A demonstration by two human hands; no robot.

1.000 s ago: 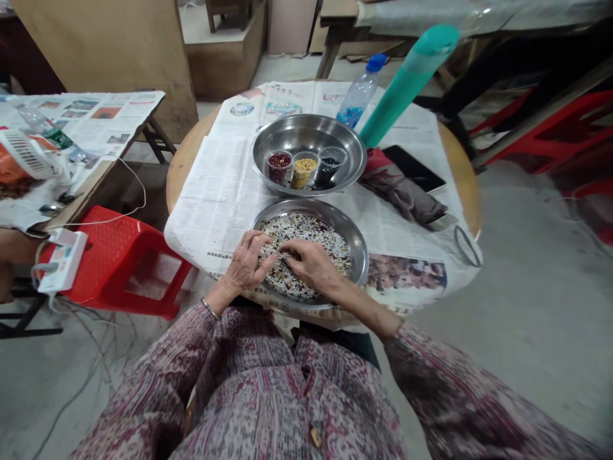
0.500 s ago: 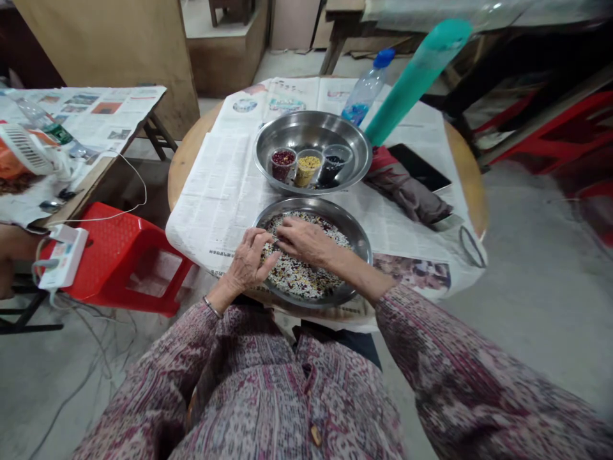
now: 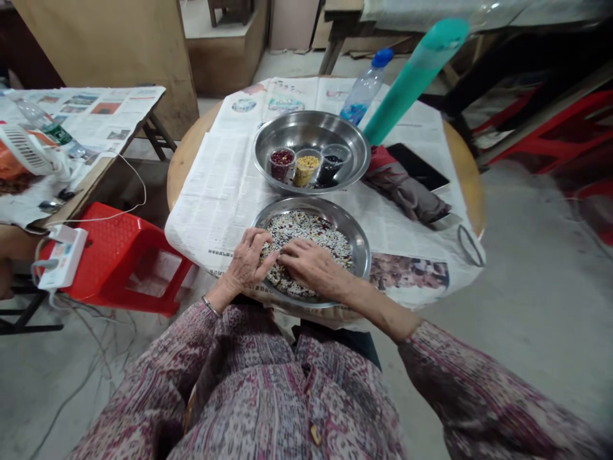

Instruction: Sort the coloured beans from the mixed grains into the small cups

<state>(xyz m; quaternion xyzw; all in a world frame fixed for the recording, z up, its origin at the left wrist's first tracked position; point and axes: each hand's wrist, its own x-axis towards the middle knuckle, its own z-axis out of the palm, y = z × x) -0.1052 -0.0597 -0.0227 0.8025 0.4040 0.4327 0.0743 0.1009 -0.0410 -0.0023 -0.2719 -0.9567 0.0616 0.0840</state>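
A wide steel basin (image 3: 361,259) holds white grains mixed with dark red, yellow and black beans (image 3: 313,231). My left hand (image 3: 249,260) is at the basin's left rim, its fingers curled and the thumb stretched toward the middle. What lies in its palm is hidden. Over the left part of the grain, my right hand (image 3: 313,267) points its bent fingers down, fingertips close to the left thumb; anything in them is too small to make out. Behind stands a second steel basin (image 3: 311,124) with three clear cups: red beans (image 3: 282,164), yellow beans (image 3: 306,170) and black beans (image 3: 332,165).
Newspaper (image 3: 211,191) covers the round table. A blue-capped bottle (image 3: 364,89), a green tube-shaped object (image 3: 414,83), a folded umbrella (image 3: 407,188) and a dark tablet-like object (image 3: 416,166) are behind and right. On the left, a red stool (image 3: 119,255) bears a power strip (image 3: 63,259).
My right hand has moved down and toward me across the grain, uncovering its upper part. My left hand stays almost in place at the rim.
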